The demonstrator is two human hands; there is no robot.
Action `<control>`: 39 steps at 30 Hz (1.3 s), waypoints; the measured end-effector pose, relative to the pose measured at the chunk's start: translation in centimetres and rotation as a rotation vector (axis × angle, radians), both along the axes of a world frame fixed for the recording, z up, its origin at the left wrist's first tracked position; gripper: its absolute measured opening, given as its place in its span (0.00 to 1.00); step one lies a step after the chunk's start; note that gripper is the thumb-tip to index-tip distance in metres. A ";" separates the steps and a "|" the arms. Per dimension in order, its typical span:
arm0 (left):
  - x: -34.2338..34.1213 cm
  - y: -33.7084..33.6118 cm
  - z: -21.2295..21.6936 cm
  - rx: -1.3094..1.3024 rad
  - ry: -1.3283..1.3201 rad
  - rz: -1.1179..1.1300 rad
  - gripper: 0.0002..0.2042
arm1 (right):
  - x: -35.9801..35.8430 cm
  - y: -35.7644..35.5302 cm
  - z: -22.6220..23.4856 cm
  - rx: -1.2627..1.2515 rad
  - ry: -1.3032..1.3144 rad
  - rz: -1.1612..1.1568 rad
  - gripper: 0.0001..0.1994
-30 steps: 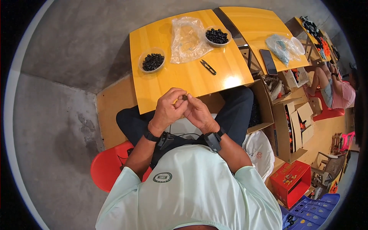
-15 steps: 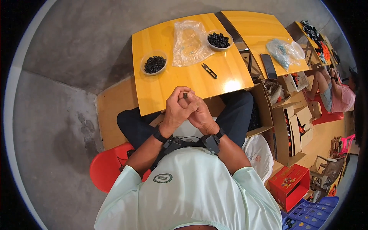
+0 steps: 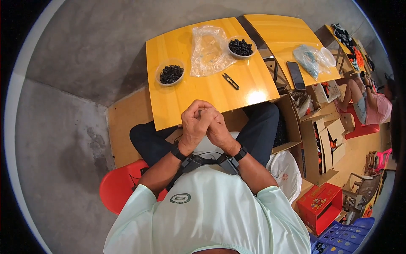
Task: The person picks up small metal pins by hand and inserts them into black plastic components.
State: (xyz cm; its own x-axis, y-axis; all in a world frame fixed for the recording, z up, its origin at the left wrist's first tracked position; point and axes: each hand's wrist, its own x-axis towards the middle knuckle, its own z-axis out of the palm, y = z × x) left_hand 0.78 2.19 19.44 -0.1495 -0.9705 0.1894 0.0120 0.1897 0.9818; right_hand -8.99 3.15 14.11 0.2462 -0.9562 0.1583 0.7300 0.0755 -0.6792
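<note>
My left hand [image 3: 193, 129] and my right hand [image 3: 218, 129] are pressed together just off the near edge of the yellow table [image 3: 186, 101]. Both have their fingers curled in, closed around a small dark piece that the fingers now almost wholly cover. Ahead of my left hand stands a clear round bowl [image 3: 159, 77] of small black ring-like parts [image 3: 171, 74]. A second clear bowl [image 3: 255, 48] with similar black parts [image 3: 241, 46] is at the far right of the table. Black thread snips [image 3: 230, 81] lie between that bowl and my hands.
A crumpled clear plastic bag [image 3: 207, 55] lies mid-table. On the adjoining table [image 3: 275, 29] are a dark phone [image 3: 295, 75] and another plastic bag [image 3: 311, 61]. Open cardboard boxes [image 3: 315, 148] stand at my right, near a seated person [image 3: 376, 106]. A red chair [image 3: 116, 186] is at my left.
My fingers have folded over the small dark piece, which showed between them before and is now mostly hidden. My hands have drawn closer together and the right wrist has turned.
</note>
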 end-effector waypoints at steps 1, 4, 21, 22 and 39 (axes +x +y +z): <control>0.0 0.2 0.1 -0.001 0.000 0.001 0.08 | -0.1 0.1 -0.2 -0.001 0.000 0.001 0.11; -0.1 0.7 0.3 -0.002 0.016 0.014 0.06 | -0.3 0.6 -0.5 0.029 0.043 0.052 0.11; 1.8 -0.1 3.0 -0.197 -0.144 -0.096 0.09 | -0.8 0.3 1.3 0.331 -0.280 0.200 0.13; 1.9 -0.1 3.2 -0.195 -0.145 -0.095 0.09 | -0.9 0.3 1.5 0.332 -0.281 0.202 0.13; 2.6 -0.1 2.1 -0.285 -0.364 -0.062 0.06 | -2.1 0.4 0.7 0.214 0.327 0.155 0.19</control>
